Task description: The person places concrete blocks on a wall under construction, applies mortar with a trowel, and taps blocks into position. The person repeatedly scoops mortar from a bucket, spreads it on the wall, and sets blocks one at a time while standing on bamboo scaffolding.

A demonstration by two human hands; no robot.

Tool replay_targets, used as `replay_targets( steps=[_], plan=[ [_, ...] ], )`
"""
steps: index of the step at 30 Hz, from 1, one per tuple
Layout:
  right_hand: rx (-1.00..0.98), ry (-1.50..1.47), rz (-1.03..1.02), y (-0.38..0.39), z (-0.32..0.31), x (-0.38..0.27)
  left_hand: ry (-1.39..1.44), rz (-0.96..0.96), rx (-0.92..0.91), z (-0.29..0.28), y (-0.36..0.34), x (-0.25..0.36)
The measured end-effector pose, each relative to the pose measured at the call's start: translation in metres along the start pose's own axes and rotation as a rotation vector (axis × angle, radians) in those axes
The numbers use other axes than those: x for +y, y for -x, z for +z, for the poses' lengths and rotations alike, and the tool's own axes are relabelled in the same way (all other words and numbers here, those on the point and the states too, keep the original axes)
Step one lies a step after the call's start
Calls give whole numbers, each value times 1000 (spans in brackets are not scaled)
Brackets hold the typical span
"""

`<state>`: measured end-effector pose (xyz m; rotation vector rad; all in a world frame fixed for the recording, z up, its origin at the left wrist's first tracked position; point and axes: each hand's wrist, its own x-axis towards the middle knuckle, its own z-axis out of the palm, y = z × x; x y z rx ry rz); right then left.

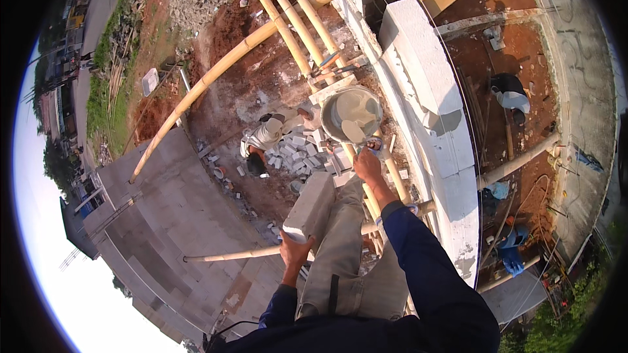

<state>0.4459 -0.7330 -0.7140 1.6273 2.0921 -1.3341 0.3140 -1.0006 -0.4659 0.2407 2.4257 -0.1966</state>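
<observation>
My left hand (294,252) is closed on the lower end of a pale grey building block (311,206), held tilted beside my left leg. My right hand (368,165) grips a trowel (354,133). Its blade is over the grey mortar inside a round bucket (324,119). This bucket rests on the bamboo scaffold in front of me, beside the block wall (425,68). Wet grey mortar (441,121) shows on the wall at the end of an upper block.
Bamboo poles (288,16) form the scaffold, with hand tools (333,73) lying on it. Far below, a person (265,136) bends near a pile of broken blocks (297,155). Another person (511,97) is beyond the wall. A thin string (437,33) runs along the wall.
</observation>
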Motion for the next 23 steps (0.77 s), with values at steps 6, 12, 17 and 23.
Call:
replay_targets(
  steps=[6,12,17,23],
  plan=[
    [-113,219,-155,-55,60,47,28,88,-10,-35,1,28],
    [-261,70,20,-15,7,51,-11,214,77,-67,14,52],
    [-175,-51,-144,75,-82,-5,9,334,-25,-110,39,66],
    [-140,-30,-642,167,-166,-56,-164,864,2,-181,72,110]
  ],
)
